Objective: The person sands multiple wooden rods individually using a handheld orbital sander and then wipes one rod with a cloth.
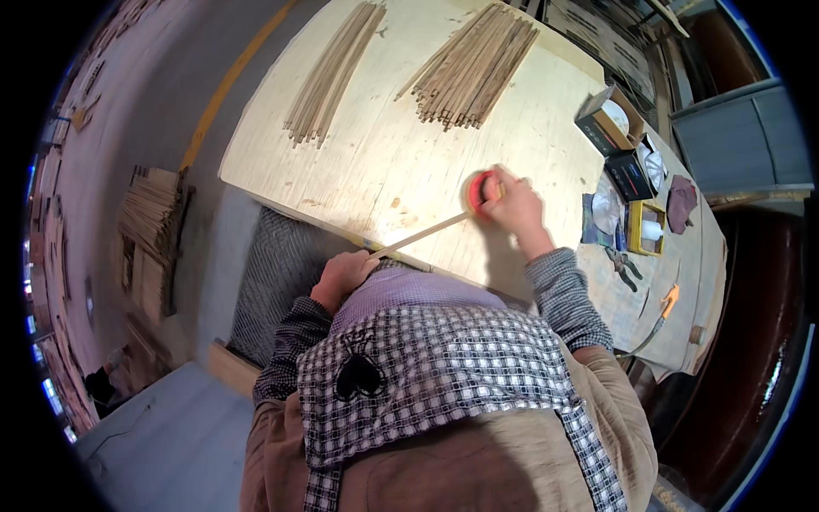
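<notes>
My left hand [345, 275], at the table's near edge, is closed around one end of a thin wooden strip [425, 232]. The strip slants up and to the right over the pale tabletop. At its far end my right hand [519, 209] grips a round red pad [478, 191] with a dark middle. The pad meets the strip's end; whether it presses on it I cannot tell. My right fingers partly cover the pad, and its exact kind is unclear.
On the wooden table [341, 183] lie a smaller bundle of strips [334, 77] and a larger bundle [473, 68]. To the right are open boxes [610, 121], a yellow bin [646, 229], pliers [625, 268] and an orange-handled tool [669, 300]. Stacked strips [152, 213] stand left of the table.
</notes>
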`<move>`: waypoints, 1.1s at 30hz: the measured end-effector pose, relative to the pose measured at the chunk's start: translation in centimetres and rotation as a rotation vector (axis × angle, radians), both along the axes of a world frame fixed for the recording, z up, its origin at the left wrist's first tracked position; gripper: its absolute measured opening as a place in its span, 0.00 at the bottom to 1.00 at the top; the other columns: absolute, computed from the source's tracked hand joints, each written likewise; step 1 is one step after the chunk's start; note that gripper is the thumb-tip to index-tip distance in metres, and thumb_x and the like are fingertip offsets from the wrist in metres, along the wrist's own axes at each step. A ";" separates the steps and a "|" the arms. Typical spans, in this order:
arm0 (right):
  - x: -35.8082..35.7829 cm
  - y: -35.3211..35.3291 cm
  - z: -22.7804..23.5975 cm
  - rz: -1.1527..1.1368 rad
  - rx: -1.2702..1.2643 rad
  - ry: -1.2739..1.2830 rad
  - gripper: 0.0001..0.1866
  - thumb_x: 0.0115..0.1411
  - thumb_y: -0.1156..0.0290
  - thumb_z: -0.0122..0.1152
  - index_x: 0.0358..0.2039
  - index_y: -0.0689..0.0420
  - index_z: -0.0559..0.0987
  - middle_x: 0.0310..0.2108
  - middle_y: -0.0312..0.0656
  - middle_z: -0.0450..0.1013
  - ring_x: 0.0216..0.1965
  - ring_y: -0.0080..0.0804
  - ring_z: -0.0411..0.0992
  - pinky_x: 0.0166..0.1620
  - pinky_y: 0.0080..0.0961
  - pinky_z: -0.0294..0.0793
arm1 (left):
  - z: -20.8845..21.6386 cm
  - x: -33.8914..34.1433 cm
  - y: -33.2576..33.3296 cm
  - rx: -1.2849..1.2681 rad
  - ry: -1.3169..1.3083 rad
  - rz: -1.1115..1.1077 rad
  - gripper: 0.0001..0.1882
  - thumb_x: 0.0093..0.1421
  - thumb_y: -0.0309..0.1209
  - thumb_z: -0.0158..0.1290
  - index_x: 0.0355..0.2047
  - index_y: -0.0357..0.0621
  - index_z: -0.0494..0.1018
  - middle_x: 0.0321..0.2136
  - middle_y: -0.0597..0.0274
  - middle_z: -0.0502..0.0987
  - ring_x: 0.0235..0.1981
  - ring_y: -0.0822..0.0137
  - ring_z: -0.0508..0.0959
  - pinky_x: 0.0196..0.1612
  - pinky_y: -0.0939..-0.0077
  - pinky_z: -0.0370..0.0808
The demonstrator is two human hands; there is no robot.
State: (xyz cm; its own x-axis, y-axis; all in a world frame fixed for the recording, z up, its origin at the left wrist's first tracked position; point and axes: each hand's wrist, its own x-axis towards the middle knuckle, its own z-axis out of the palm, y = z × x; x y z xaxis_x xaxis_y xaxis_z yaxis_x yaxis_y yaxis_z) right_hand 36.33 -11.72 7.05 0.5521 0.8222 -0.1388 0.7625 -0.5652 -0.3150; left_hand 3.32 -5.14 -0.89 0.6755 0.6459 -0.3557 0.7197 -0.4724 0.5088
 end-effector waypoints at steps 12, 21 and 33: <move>-9.6 -0.3 1.0 0.495 0.143 0.203 0.23 0.51 0.59 0.59 0.50 0.39 0.70 0.37 0.55 0.69 0.34 0.53 0.73 0.35 0.40 0.74 | -2.6 -0.7 1.1 -0.212 -0.122 0.040 0.23 0.60 0.46 0.44 0.24 0.36 0.72 0.25 0.43 0.74 0.31 0.43 0.74 0.33 0.52 0.67; -3.3 -0.3 -0.1 0.156 0.125 0.116 0.31 0.44 0.60 0.61 0.53 0.38 0.69 0.40 0.56 0.69 0.38 0.53 0.73 0.42 0.38 0.74 | -1.8 -0.6 1.5 -0.459 -0.135 0.141 0.23 0.60 0.44 0.45 0.24 0.32 0.72 0.22 0.41 0.73 0.26 0.44 0.74 0.31 0.53 0.66; -4.7 0.1 0.3 0.250 -0.004 0.100 0.33 0.44 0.59 0.62 0.54 0.33 0.67 0.41 0.57 0.68 0.36 0.54 0.74 0.41 0.40 0.75 | -1.3 -0.4 -0.9 0.286 -0.013 0.048 0.15 0.61 0.42 0.46 0.26 0.44 0.68 0.21 0.52 0.73 0.23 0.50 0.76 0.26 0.57 0.72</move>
